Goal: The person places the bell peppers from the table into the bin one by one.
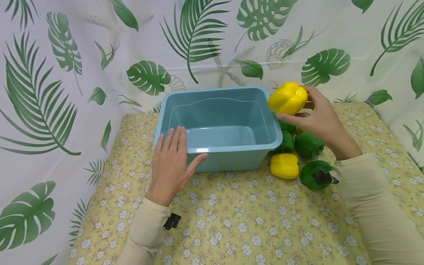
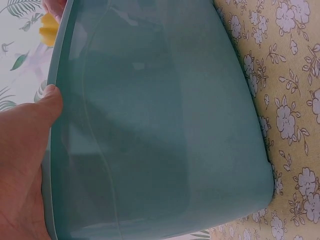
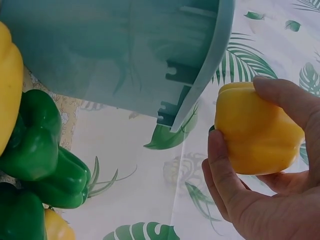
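Observation:
A blue-green plastic tub stands on the table, its inside bare. My left hand rests on the near left rim with fingers straight, the thumb along the outer front wall; the left wrist view shows the thumb at the rim. My right hand holds a yellow bell pepper up beside the tub's right rim. In the right wrist view, thumb and fingers curl round that yellow bell pepper, raised above the other peppers.
Right of the tub lie several green bell peppers and another yellow bell pepper. A nearer green bell pepper is partly covered by a black wrist device. Flowered yellow cloth covers the table; a leaf-print curtain hangs behind.

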The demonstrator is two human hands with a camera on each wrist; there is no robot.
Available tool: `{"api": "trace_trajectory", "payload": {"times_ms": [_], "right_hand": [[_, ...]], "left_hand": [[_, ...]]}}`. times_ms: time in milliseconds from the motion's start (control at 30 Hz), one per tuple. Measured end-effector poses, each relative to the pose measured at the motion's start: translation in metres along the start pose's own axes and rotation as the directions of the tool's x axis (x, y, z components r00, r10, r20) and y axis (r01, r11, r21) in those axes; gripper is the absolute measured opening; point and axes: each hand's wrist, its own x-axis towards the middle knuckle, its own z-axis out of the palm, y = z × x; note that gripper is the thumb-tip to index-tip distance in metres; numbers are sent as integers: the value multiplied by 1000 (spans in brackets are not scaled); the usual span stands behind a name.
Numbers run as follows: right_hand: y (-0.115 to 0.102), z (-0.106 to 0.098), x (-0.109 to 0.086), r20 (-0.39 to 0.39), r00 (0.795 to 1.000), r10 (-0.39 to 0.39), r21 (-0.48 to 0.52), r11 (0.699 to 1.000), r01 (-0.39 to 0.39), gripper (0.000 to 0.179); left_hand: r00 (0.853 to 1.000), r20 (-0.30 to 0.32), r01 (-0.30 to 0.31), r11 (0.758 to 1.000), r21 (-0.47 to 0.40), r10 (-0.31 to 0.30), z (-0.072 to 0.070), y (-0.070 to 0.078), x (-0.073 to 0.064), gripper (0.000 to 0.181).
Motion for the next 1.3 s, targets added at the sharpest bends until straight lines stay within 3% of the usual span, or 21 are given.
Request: {"api": "trace_trajectory", "payload": {"times_ms": [600,1000,1300], "right_hand": [[-6,14,4,22,998,-54,-11,998,55,79],[-12,21,4,49,994,-99,1,995,99,80],[-14,25,2,60,991,-121,0,993,121,80]], "left_hand": [[1000,-15,-2,1000,-11,2,2,-1,0,94],[1000,24,9,1000,12,-9,1,0,0,94],[1000,17,5,1000,9,-5,1,0,1,94]]}}
